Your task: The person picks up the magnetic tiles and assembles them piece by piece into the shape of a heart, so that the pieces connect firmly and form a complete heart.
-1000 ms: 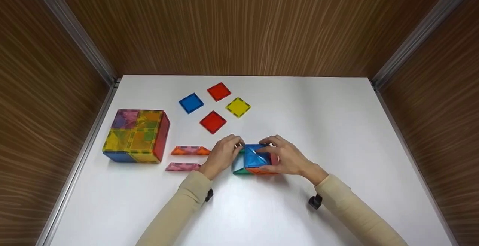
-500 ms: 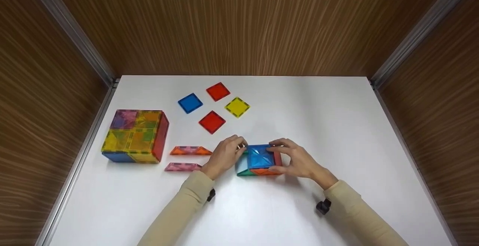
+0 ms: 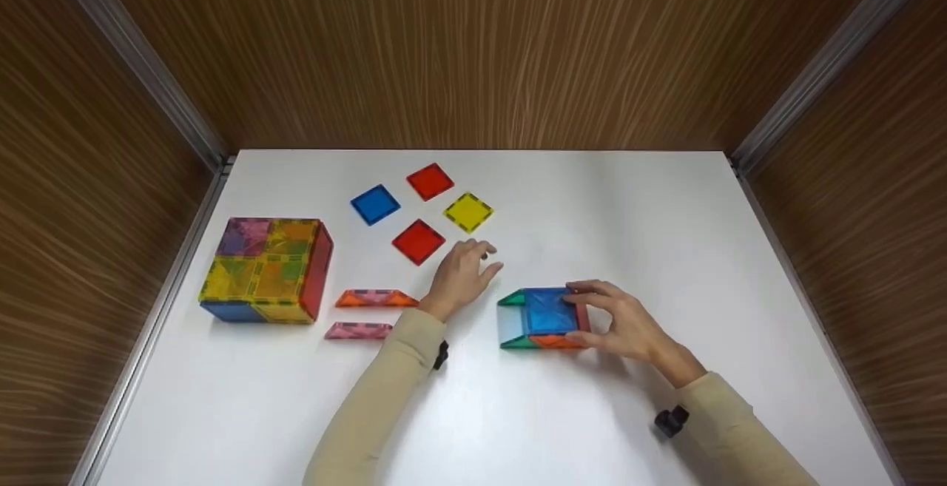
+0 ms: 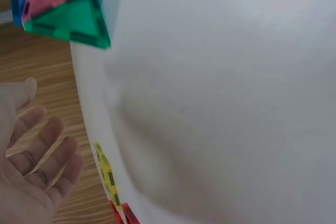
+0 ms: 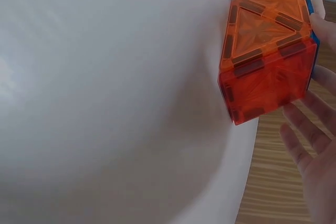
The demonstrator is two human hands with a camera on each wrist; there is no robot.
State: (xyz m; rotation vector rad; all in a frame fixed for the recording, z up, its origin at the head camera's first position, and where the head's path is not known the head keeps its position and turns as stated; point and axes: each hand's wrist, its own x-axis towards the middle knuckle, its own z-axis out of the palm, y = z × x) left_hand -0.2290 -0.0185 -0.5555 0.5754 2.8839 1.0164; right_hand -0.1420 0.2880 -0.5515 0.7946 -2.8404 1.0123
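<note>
My right hand [image 3: 625, 323] holds a small box of translucent magnetic tiles [image 3: 549, 311], thumb at its front edge and fingers at its back and top. The box has a blue square on top, orange sides, a red right end and green triangles sticking out at its left. In the right wrist view, its orange triangles [image 5: 262, 30] and red square [image 5: 270, 85] show close by. My left hand [image 3: 460, 275], apart from the box and holding nothing, hovers near a red square tile [image 3: 419, 242]. The left wrist view shows its fingers [image 4: 50, 150] loosely bent.
Flat tiles lie behind: yellow [image 3: 468, 212], blue [image 3: 375, 205] and another red one [image 3: 430, 182]. A large multicoloured tile block [image 3: 266, 270] stands at left. Beside my left forearm are an orange-and-pink strip [image 3: 377, 298] and a pink strip [image 3: 359, 331]. Wood-grain walls [image 3: 473, 49] enclose the table.
The tile box has slid to the right with my right hand. My left hand has let go of its left end and moved back toward the flat tiles.
</note>
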